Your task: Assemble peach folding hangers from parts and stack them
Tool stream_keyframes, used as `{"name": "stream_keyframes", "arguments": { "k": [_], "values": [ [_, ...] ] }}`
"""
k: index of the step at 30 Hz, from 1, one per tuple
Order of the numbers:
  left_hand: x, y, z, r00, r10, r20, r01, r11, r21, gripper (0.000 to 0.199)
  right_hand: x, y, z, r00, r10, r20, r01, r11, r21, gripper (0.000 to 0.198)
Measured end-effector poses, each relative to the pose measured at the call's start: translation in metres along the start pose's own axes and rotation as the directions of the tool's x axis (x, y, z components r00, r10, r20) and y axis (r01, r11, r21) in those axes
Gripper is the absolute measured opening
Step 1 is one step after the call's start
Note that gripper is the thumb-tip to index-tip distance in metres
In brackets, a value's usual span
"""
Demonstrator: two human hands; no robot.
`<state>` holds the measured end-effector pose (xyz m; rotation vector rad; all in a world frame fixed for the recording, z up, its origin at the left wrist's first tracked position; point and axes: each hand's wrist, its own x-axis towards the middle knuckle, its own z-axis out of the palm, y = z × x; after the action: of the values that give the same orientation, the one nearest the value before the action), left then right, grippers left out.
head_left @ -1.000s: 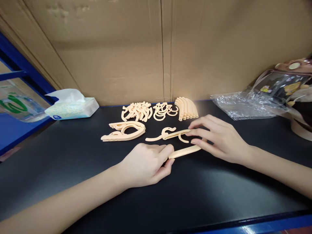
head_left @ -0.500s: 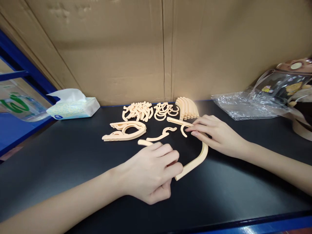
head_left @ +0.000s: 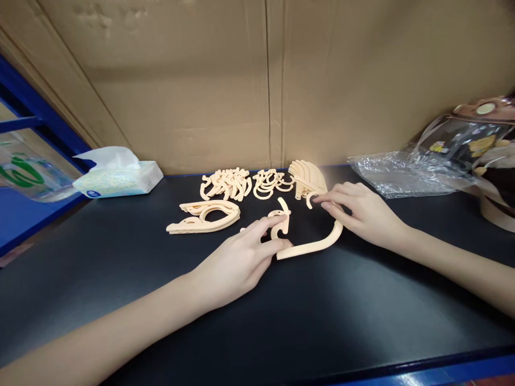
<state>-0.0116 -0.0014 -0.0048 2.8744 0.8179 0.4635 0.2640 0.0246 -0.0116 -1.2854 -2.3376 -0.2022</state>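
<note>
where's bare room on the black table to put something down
Bare table stretches between the left forearm and right forearm, down to the near edge; another patch lies between the tissue pack and left forearm. Crowded: around the left hand and right hand, and behind them, where cream pieces lie.

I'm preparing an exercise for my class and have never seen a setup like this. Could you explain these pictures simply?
There is no machine here: a person works with two bare hands. All pictures come from one camera worn on the head, looking forward and down.

On the black table lie cream-coloured pieces: a pile of curved arms, a cluster of hooks, a stack of curved strips and a flat bundle. A tissue pack sits at left, a clear plastic bag at right.

The left hand has its fingertips at a small curved piece; whether it grips is unclear. The right hand holds a long bent piece.
</note>
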Motion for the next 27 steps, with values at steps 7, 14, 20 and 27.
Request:
{"name": "stream_keyframes", "arguments": {
  "k": [7,14,20,27],
  "values": [
    [0.0,0.008,-0.004,0.991,0.133,-0.023,-0.134,0.99,-0.033,0.013,0.0,-0.003,0.001,0.999,-0.008,0.034,0.008,1.0,-0.006,0.03],
    [0.001,0.004,-0.003,0.987,0.162,-0.013,-0.162,0.986,-0.046,0.013,0.0,-0.007,0.0,0.999,-0.014,0.051,0.013,1.0,0.017,0.027],
    [0.0,0.006,-0.001,0.977,0.211,-0.017,-0.212,0.975,-0.063,0.02,0.0,-0.01,-0.001,0.997,-0.016,0.079,0.012,0.999,0.047,0.025],
    [-0.001,0.004,-0.001,0.976,0.217,-0.036,-0.218,0.976,-0.012,0.027,-0.001,-0.014,-0.001,0.991,-0.108,0.081,0.102,0.992,0.068,0.025]
  ]
}}
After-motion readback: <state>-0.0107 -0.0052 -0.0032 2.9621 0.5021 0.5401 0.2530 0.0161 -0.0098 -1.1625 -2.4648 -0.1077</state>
